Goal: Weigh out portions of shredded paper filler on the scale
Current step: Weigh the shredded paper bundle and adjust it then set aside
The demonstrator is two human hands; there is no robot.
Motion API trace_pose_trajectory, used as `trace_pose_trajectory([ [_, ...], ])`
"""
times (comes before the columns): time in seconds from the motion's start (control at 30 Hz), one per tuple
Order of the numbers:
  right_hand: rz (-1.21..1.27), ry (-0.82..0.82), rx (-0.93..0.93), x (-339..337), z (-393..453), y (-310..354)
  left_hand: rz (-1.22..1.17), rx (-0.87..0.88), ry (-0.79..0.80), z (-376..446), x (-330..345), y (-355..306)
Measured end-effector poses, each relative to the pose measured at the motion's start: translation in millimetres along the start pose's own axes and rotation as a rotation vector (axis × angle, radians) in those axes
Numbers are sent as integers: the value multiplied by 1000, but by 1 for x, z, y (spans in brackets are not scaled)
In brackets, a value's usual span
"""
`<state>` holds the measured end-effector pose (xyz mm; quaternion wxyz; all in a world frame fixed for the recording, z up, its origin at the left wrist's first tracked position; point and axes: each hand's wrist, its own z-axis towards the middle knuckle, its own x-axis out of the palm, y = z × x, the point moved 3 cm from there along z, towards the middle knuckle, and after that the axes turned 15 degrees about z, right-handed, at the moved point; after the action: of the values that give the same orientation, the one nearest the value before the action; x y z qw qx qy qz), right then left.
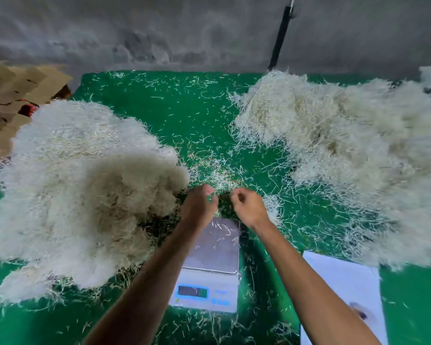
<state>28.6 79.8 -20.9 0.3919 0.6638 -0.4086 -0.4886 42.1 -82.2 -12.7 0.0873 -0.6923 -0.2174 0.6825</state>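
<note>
A white digital scale (209,277) with a steel pan stands on the green table, near me at centre; only a few paper strands lie on its pan. A large pile of cream shredded paper (80,190) fills the left side, and a second pile (346,150) spreads over the right. Both my hands are stretched out just beyond the scale's far edge, close together. My left hand (200,204) and my right hand (246,205) have curled fingers that pinch a few thin strands of shredded paper between them.
Loose strands are scattered over the green table (184,108). A white sheet of paper (343,290) lies at the near right. Cardboard boxes (18,88) are stacked at the far left. A black pole (280,38) leans on the grey wall behind.
</note>
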Motion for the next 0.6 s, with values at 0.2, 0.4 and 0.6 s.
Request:
trace_pose_trajectory([
  [0.2, 9, -12, 80, -31, 11, -54, 13, 50, 52, 26, 42, -27],
  [0.4, -431, 17, -150, -49, 32, -102, 70, 94, 177, 49, 95, -61],
  [0.6, -653, 79, -259, -48, 37, -155, 111, 103, 278, 64, 135, -74],
])
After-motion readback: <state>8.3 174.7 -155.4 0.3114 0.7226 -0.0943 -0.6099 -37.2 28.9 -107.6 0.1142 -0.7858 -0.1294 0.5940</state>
